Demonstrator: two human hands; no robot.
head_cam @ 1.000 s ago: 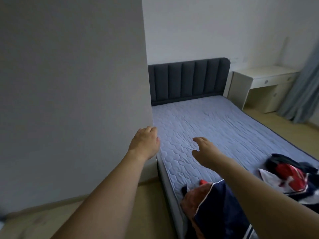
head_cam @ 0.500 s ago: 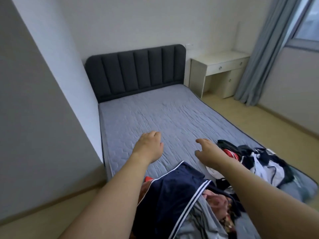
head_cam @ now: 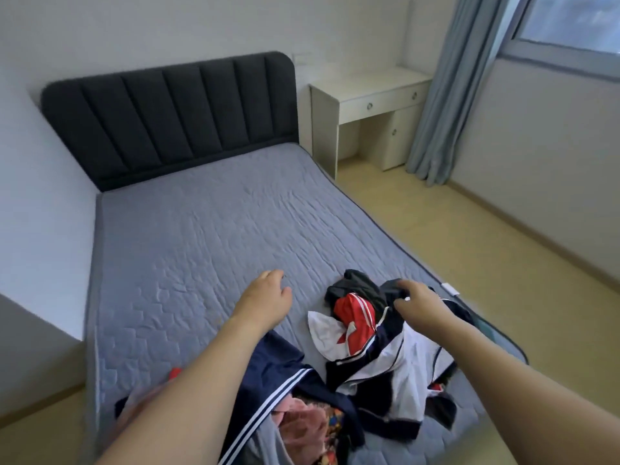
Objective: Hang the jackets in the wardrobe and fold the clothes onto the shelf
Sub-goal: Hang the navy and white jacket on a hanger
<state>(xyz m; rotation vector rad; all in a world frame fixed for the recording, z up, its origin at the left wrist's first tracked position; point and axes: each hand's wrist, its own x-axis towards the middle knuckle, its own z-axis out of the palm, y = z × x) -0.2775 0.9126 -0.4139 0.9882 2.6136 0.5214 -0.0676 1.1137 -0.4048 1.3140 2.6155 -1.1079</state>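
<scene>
Since earlier frame: your view swung right, off the wall | both hands empty, fingers loose: left hand above grey quilted bed, right hand reaching over navy-white-red jacket heap | nothing visibly hung or folded; wardrobe unseen.

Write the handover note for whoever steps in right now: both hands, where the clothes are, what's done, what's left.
Left hand: open, empty, hovering over the bare mattress.
Right hand: open, reaching onto the dark garment at the top of the far pile; no grip yet.
Clothes: navy, white and red jacket pile near the bed's right edge; second heap with the navy striped piece and pink item at the foot.
Done: nothing visibly hung or folded.
Left: hang the jackets, fold the rest onto the shelf. Wardrobe out of view.
</scene>
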